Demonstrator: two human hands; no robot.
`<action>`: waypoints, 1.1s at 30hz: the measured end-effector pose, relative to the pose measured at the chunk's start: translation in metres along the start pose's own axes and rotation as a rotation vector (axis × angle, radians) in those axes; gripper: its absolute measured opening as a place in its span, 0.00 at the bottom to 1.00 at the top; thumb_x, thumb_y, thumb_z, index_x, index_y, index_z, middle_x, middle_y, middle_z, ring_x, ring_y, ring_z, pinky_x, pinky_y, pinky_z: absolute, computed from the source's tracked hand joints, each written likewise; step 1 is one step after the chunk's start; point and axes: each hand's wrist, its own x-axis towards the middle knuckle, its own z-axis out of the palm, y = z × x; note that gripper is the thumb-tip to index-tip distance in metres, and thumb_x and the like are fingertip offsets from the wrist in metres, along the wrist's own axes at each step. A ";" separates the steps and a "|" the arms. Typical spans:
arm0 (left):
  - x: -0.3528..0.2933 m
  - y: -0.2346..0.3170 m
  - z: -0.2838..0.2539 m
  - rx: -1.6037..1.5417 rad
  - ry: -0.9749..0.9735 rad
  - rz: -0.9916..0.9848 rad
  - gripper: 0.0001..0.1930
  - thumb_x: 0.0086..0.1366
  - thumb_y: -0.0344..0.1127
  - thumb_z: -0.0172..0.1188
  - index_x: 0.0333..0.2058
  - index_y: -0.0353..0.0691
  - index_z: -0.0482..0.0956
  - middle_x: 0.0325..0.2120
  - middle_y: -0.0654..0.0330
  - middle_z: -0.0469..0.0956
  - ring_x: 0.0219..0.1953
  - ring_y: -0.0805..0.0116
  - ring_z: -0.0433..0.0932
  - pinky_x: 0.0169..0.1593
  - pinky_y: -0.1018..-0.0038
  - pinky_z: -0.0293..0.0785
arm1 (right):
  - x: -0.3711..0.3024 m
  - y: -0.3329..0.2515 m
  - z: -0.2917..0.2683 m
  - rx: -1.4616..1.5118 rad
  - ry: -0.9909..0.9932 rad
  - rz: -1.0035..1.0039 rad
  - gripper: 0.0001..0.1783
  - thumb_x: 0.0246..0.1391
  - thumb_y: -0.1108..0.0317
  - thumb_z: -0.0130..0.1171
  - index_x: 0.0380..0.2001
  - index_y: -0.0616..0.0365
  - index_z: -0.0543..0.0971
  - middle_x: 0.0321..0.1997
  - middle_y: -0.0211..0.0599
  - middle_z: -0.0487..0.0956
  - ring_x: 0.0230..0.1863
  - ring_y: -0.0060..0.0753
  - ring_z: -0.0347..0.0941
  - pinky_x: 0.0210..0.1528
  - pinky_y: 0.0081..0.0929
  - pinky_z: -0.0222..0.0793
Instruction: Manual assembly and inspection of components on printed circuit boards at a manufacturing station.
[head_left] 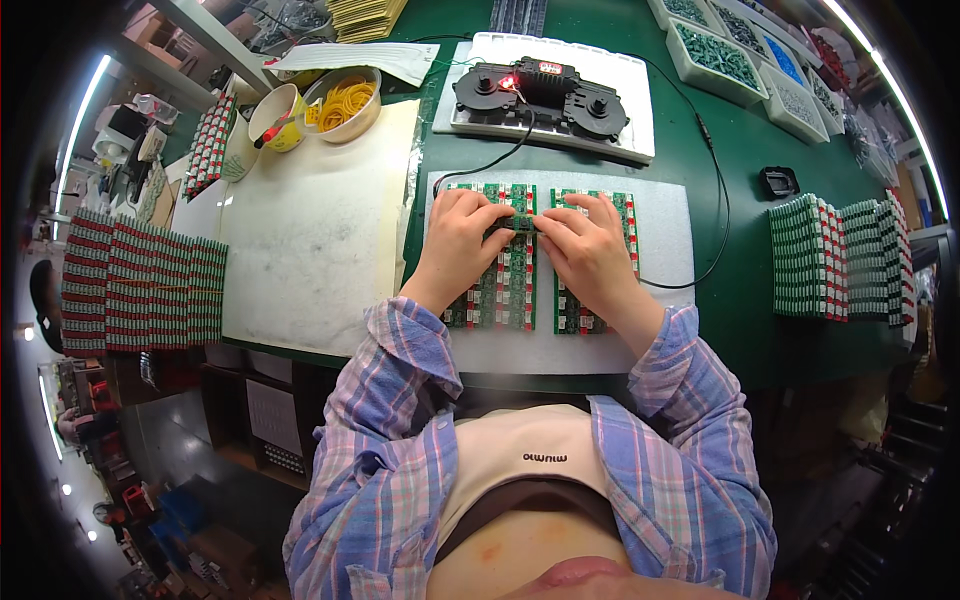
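Over a white foam sheet (662, 215), both my hands meet at a small green circuit board (521, 223). My left hand (458, 240) pinches its left end between thumb and fingertips. The right end is gripped by the fingertips of my right hand (590, 250). Beneath them lie two groups of green circuit boards with white and red parts: a wider left group (516, 285) and a narrower right group (566, 312). My hands and wrists cover portions of both groups.
Beyond the sheet, a black device (540, 95) with a lit red light rests on a white base, its cable (722, 200) curving right. Stacked boards stand left (140, 285) and right (810, 255). A bowl of yellow rubber bands (345, 105) and parts trays (715, 62) sit farther back.
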 end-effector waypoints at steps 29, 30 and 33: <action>0.002 0.005 -0.002 0.141 0.007 0.065 0.11 0.56 0.32 0.70 0.40 0.43 0.88 0.34 0.64 0.77 0.43 0.62 0.71 0.53 0.69 0.68 | 0.003 0.009 0.008 0.076 -0.097 0.051 0.12 0.52 0.70 0.64 0.42 0.49 0.84 0.44 0.26 0.82 0.56 0.39 0.73 0.67 0.51 0.58; 0.002 0.006 -0.003 0.144 0.010 0.066 0.11 0.56 0.32 0.70 0.40 0.43 0.88 0.34 0.64 0.77 0.43 0.62 0.71 0.53 0.69 0.68 | 0.003 0.009 0.008 0.076 -0.094 0.048 0.12 0.52 0.70 0.64 0.42 0.49 0.84 0.44 0.26 0.82 0.56 0.39 0.73 0.67 0.51 0.58; 0.003 0.007 -0.006 0.149 0.009 0.074 0.12 0.56 0.32 0.70 0.41 0.43 0.88 0.34 0.64 0.78 0.43 0.62 0.71 0.53 0.69 0.68 | 0.002 0.011 0.008 0.154 -0.033 0.043 0.13 0.53 0.70 0.64 0.43 0.50 0.83 0.46 0.26 0.83 0.56 0.40 0.72 0.66 0.49 0.59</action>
